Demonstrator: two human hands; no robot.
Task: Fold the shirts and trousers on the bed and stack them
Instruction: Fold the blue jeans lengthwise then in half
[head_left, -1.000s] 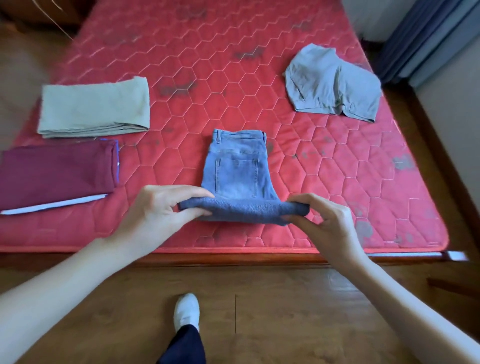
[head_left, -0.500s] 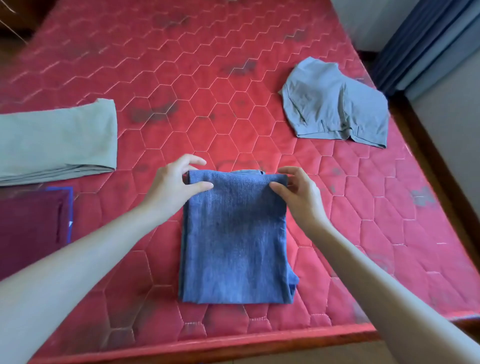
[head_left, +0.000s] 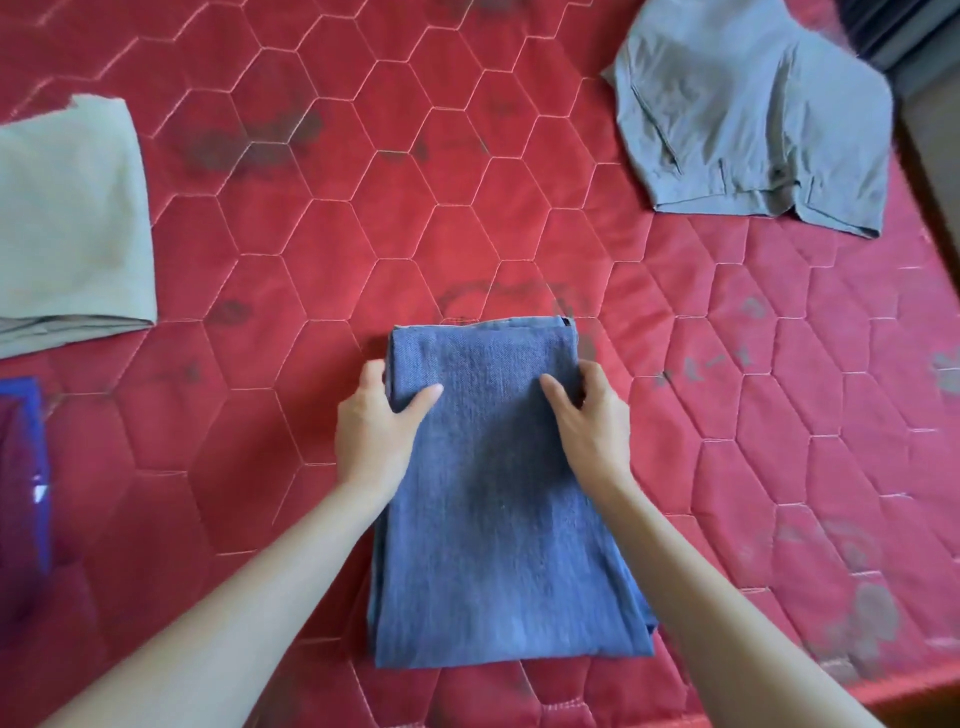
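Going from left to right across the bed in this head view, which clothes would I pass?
Maroon garment → folded pale green garment → folded blue jeans → grey shorts.

One camera only, up on my head, wide-angle, looking forward and steeply down over the red mattress (head_left: 467, 218). It sits close: my forearms run in from the bottom corners, my left hand (head_left: 376, 423) and right hand (head_left: 589, 423) land mid-frame on the folded jeans (head_left: 493, 519). The mattress's near edge just shows bottom right. The green folded garment (head_left: 67, 218) is cut by the left border, the grey shorts (head_left: 753, 114) by the top. No second view overlaps.
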